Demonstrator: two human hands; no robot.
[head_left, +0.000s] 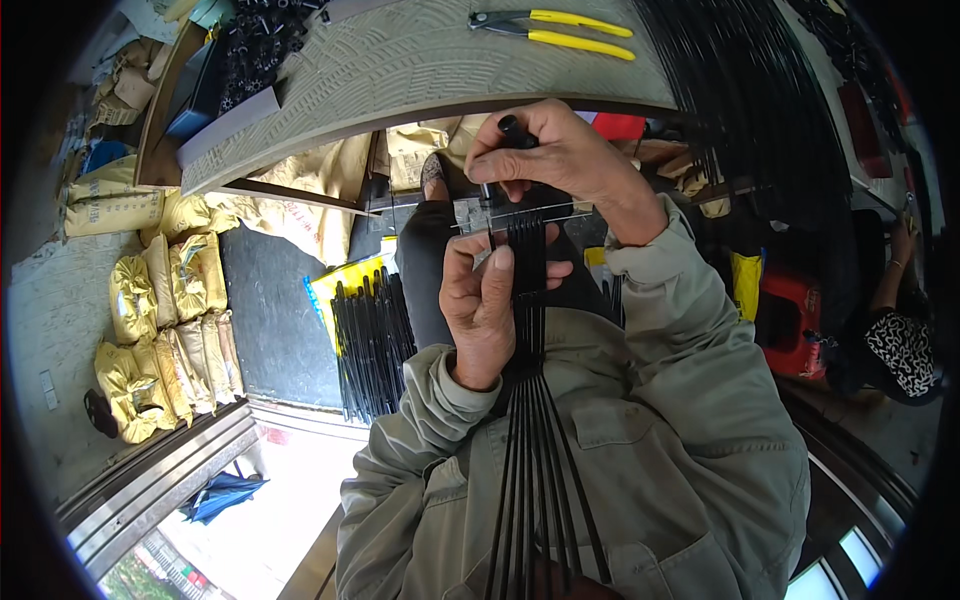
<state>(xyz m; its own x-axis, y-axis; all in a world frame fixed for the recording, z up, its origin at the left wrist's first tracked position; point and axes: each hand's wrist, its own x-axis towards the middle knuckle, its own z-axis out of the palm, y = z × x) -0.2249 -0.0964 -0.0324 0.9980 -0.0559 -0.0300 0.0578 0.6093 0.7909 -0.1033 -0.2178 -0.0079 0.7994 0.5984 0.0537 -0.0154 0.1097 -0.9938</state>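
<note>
My left hand [478, 310] is closed around a bundle of thin black rods [528, 270], with the thumb along its left side. From there the rods run down and fan out over my grey jacket. Just above, my right hand [560, 155] grips a short black cylinder [514, 130] between thumb and fingers. A dark narrow piece shows below that hand, beside the top of the bundle; whether it joins the cylinder I cannot tell. Thin metal wires cross near the rods' upper ends. The right hand's lower fingers are partly hidden.
Ahead is a workbench [400, 75] with yellow-handled cutters [550, 30], small black parts [262, 50] and long black rods [740, 80] hanging over its edge. More black rods [372, 345] stand at my left. Yellow sacks [160, 290] are stacked farther left. A red stool [795, 320] and another person [895, 345] are at right.
</note>
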